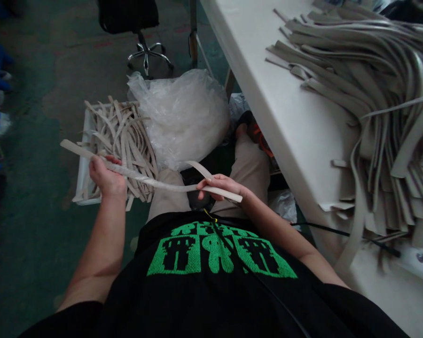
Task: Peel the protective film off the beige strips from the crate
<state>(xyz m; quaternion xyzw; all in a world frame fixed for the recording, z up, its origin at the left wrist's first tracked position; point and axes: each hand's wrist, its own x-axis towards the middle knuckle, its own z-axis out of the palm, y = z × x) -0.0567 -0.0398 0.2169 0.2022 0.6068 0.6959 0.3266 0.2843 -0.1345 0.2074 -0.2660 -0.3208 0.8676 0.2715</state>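
A long beige strip (151, 182) stretches across my lap between both hands, and its middle part looks twisted or wrapped. My left hand (106, 174) is closed around it near its far left end, which sticks out past the fingers. At the other side my right hand (220, 185) pinches it between thumb and fingers. A second short length of strip (200, 169) rises from the right hand's fingers; whether it belongs to the same piece I cannot tell. Just beyond my left hand, a white crate (86, 136) holds many loose beige strips (121, 131).
On the white table (268, 94) to my right lies a large pile of grey-beige strips (366, 70), partly tied. A clear plastic bag (186, 117) bulges beside the crate. Farther off stands a black swivel chair (130, 16). A black cable (324, 228) runs to the table.
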